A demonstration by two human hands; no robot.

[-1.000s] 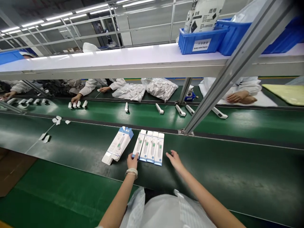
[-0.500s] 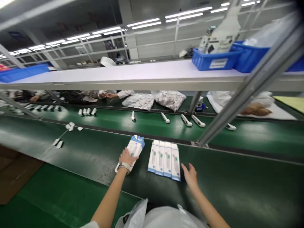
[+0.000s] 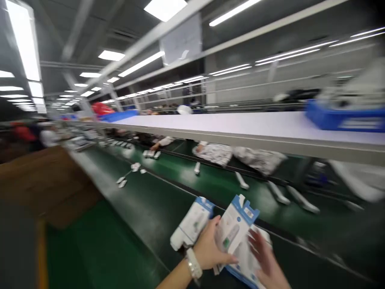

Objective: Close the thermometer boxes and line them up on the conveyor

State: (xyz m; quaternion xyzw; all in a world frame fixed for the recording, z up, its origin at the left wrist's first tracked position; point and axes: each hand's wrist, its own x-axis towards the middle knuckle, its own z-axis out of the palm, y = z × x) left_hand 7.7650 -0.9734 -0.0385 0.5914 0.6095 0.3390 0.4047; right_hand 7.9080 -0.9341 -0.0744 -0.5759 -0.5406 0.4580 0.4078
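Note:
My left hand (image 3: 208,245), with a pale band on its wrist, grips a white and blue cardboard box (image 3: 231,232). The box is tilted, and its top flaps stand open. Another flat white and blue box (image 3: 192,222) lies on the dark green work surface, just left of that hand. My right hand (image 3: 264,255) is blurred, its fingers extended along the right side of the held box; whether they touch it I cannot tell. Below and behind the held box, more white boxes (image 3: 245,261) show in part, mostly covered by it and by my hands.
White handheld devices (image 3: 242,180) lie spaced along the green conveyor belt (image 3: 180,170) beyond. Small white parts (image 3: 122,182) rest on the surface at left. Above runs a white shelf (image 3: 222,124) carrying a blue bin (image 3: 345,116). A co-worker's hand (image 3: 156,146) reaches over the belt.
The view has swung left. My left hand has lifted a box with open flaps in front of the row, and my right hand has come in beside it.

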